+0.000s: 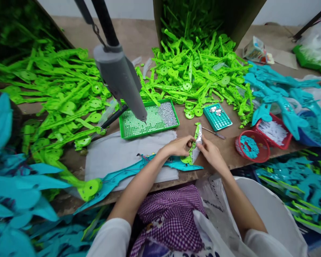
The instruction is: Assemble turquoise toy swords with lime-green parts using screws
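Note:
Between my two hands stands a small lime-green plastic part (197, 131) with a clear or silvery plastic piece (196, 153) along its right side. My left hand (179, 145) is closed on the green side with bent fingers. From the right, my right hand (209, 152) pinches the clear piece. Just below them a long turquoise plastic part (123, 174) lies on the table over a white cloth (101, 150), with thin wires and small bits near its middle. A thin screwdriver-like tool (215, 132) lies behind my right hand.
A grey electric screwdriver (120, 75) hangs over a green tray (122, 132) of screws. Lime-green parts (187, 71) are heaped behind. To the right are a teal tray (220, 125) with silvery discs, a red basket (264, 155) of turquoise pieces and a red tray (285, 144) of white pieces.

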{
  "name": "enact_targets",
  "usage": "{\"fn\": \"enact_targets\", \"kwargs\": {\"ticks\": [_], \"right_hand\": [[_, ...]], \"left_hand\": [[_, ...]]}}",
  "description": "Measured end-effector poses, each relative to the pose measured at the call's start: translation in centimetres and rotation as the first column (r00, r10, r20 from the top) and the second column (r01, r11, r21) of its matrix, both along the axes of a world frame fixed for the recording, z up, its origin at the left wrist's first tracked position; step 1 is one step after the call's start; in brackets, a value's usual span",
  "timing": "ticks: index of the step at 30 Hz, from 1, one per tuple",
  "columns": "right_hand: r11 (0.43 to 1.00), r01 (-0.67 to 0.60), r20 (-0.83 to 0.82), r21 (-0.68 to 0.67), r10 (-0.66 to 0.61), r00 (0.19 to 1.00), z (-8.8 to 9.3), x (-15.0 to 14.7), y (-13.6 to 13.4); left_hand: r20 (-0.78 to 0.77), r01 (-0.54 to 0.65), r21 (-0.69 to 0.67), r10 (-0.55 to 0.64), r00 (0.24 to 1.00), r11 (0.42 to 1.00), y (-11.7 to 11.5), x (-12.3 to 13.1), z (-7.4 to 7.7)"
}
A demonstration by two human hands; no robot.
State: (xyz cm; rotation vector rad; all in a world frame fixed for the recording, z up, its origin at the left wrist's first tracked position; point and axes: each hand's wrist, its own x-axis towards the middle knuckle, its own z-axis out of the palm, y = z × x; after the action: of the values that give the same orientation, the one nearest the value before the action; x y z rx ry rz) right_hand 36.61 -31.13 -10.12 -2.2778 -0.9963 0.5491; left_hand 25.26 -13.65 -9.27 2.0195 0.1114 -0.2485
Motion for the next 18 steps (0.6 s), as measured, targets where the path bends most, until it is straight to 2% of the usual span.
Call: {"fn": "enact_targets", "kwargs": {"ticks": [3, 6, 8, 13, 18], "right_hand": [[0.999, -0.048, 0.002, -0.013, 0.048, 0.999, -0.1, 0.5, -0.2], [0.999, -0.015, -0.028, 0.044, 0.016, 0.999, -0.5, 0.6, -0.3], [0.998, -0.003, -0.037, 0.062, 0.005, 0.999, -0.6, 0.7, -0.3], [0.995, -0.062, -0.039, 0.077, 0.065, 0.997, -0.3, 1.3, -0.1], [0.994, -0.005, 0.01, 0.11, 0.004, 1.0, -0.2, 1.2, 0.2]], "left_hand": [[0.0, -0.012, -0.013, 0.012, 1.0, 1.0, 0.1, 0.0, 0.0], [0.003, -0.005, -0.015, 0.005, 1.0, 1.0, 0.1, 0.1, 0.3], [0.004, 0.023, 0.006, -0.023, 1.0, 1.0, 0.1, 0.1, 0.4], [-0.011, 0.06, 0.064, -0.059, 0.998, 0.996, 0.2, 0.3, 0.6], [-0.035, 0.077, 0.099, -0.073, 0.997, 0.992, 0.2, 0.3, 0.7]]}}
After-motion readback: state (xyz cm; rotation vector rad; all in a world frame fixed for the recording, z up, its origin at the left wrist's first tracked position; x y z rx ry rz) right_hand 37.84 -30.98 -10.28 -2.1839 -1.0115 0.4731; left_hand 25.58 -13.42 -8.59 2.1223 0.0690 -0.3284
